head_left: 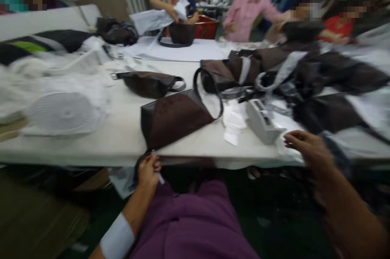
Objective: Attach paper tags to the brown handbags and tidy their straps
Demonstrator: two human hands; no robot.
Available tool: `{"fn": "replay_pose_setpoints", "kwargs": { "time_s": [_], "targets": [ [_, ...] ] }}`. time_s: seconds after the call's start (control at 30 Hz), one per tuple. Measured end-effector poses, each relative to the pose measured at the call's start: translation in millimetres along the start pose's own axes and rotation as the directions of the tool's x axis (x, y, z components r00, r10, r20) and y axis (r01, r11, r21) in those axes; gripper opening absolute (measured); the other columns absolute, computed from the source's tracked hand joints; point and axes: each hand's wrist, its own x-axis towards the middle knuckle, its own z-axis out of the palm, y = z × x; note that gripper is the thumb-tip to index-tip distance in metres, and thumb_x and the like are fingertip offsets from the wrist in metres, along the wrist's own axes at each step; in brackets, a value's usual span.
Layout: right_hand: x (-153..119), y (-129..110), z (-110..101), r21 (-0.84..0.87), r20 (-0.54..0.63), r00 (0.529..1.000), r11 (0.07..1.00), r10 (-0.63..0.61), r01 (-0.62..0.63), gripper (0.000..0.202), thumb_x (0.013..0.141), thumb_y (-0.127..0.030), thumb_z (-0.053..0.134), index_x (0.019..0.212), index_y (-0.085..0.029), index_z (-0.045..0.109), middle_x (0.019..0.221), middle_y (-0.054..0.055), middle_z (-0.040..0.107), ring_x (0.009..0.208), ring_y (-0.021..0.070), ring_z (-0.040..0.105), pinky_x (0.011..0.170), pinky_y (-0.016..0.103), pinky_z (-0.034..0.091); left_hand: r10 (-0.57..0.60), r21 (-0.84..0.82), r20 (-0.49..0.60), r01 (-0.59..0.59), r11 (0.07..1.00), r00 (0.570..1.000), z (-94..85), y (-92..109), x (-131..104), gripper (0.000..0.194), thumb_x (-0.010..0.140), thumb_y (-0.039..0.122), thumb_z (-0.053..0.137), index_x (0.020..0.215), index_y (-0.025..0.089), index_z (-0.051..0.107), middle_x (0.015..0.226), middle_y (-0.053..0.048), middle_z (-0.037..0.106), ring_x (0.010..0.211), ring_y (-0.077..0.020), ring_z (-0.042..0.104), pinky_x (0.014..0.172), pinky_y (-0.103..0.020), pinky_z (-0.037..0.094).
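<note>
Looking down at a long white tabletop [122, 137] that runs across the middle of the frame, with a dark brown fabric handbag with a black loop handle [173, 119] lying on its side dead centre, near the front edge. The left hand [148, 171] sits just below that edge at lower centre, fingers curled shut around something small; there's a pale stub poking out of the fist and what may be a dark strap, but it's too blurry to call. The right hand [306, 147] is at the lower right, open with fingers loosely spread, resting on or just over white paper [234, 123] stuff beside a grey boxy tape-dispenser-looking thing [263, 121]. As for progress, I'd say this bag is mid-way at best: it looks flat and empty, and neither hand is actually on it right now. A second flat brown bag [149, 83] lies just behind it, and a whole heap of dark brown bags and grey straps [304, 74] fills the right side, so plenty seems left. Other people in the upper part of the frame are busy with another brown bag [182, 33] and pale wrapping. A round white ribbed disc [62, 113] sits at left.
</note>
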Motion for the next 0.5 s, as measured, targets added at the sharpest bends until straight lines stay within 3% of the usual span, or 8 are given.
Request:
{"fn": "replay_pose_setpoints", "kwargs": {
  "time_s": [0.07,0.13,0.2,0.23,0.3,0.37,0.43,0.5],
  "targets": [
    [-9,-15,33,-0.07,0.167,0.984,0.995,-0.063,0.075,0.023,0.062,-0.036,0.074,0.081,-0.022,0.07,0.077,0.014,0.067,0.064,0.0193,0.061,0.061,0.034,0.045,0.019,0.022,0.031,-0.019,1.0,0.999,0.0,5,0,0.039,0.047,0.025,0.079,0.072,0.017,0.05,0.055,0.004,0.056,0.038,-0.0051,0.041,0.036,-0.016,0.023],
    [-28,-32,84,-0.029,0.41,0.906,0.992,-0.103,0.126,0.026,0.061,-0.038,0.075,0.081,-0.023,0.07,0.082,0.014,0.068,0.07,0.021,0.063,0.064,0.035,0.046,0.051,0.046,0.038,-0.053,0.998,0.998,-5.3,8,4,0.041,0.048,0.03,0.079,0.072,0.017,0.049,0.056,0.004,0.055,0.038,-0.0039,0.04,0.036,-0.015,0.02],
    [-62,-54,146,0.105,0.592,0.782,0.981,-0.193,0.163,0.025,0.066,-0.041,0.069,0.08,-0.021,0.068,0.076,0.009,0.067,0.07,0.0208,0.062,0.066,0.034,0.046,0.084,0.067,0.026,-0.085,0.994,0.996,-13.5,10,6,0.041,0.05,0.032,0.078,0.073,0.017,0.049,0.056,0.004,0.055,0.038,-0.0032,0.039,0.037,-0.015,0.018],
    [-82,-65,178,0.164,0.674,0.696,0.969,-0.247,0.185,0.023,0.068,-0.04,0.066,0.079,-0.02,0.067,0.074,0.006,0.066,0.07,0.0194,0.061,0.066,0.032,0.045,0.099,0.075,0.018,-0.1,0.992,0.995,-17.5,10,6,0.04,0.05,0.033,0.078,0.074,0.016,0.049,0.056,0.004,0.055,0.038,-0.003,0.038,0.037,-0.016,0.018],
    [-119,-84,241,0.282,0.757,0.557,0.939,-0.343,0.196,0.019,0.07,-0.035,0.06,0.076,-0.018,0.064,0.066,0.001,0.062,0.064,0.0154,0.056,0.062,0.027,0.043,0.123,0.082,0.0,-0.123,0.989,0.992,-23.7,8,4,0.04,0.052,0.033,0.077,0.076,0.016,0.05,0.057,0.004,0.055,0.037,-0.003,0.038,0.036,-0.016,0.018],
    [-145,-97,295,0.333,0.787,0.483,0.923,-0.385,0.194,0.016,0.072,-0.03,0.056,0.077,-0.017,0.063,0.061,-0.001,0.057,0.06,0.0128,0.052,0.058,0.023,0.039,0.129,0.088,-0.005,-0.128,0.988,0.992,-27.0,4,4,0.039,0.053,0.034,0.076,0.077,0.016,0.05,0.058,0.004,0.055,0.037,-0.0031,0.038,0.036,-0.017,0.019],
    [-158,-105,335,0.32,0.788,0.458,0.909,-0.411,0.266,0.013,0.072,-0.026,0.053,0.075,-0.017,0.063,0.061,-0.002,0.057,0.059,0.0119,0.05,0.057,0.022,0.037,0.133,0.093,-0.013,-0.131,0.987,0.991,-28.3,0,5,0.037,0.054,0.035,0.075,0.076,0.016,0.051,0.058,0.004,0.054,0.037,-0.0032,0.037,0.036,-0.017,0.02],
    [-164,-111,359,0.279,0.77,0.45,0.873,-0.452,0.399,0.012,0.073,-0.023,0.053,0.072,-0.017,0.063,0.064,-0.001,0.058,0.062,0.0121,0.051,0.059,0.022,0.037,0.144,0.096,-0.027,-0.141,0.985,0.989,-28.7,-3,7,0.035,0.056,0.036,0.074,0.075,0.016,0.052,0.055,0.005,0.052,0.037,-0.0039,0.038,0.036,-0.017,0.02]
  ]
}}
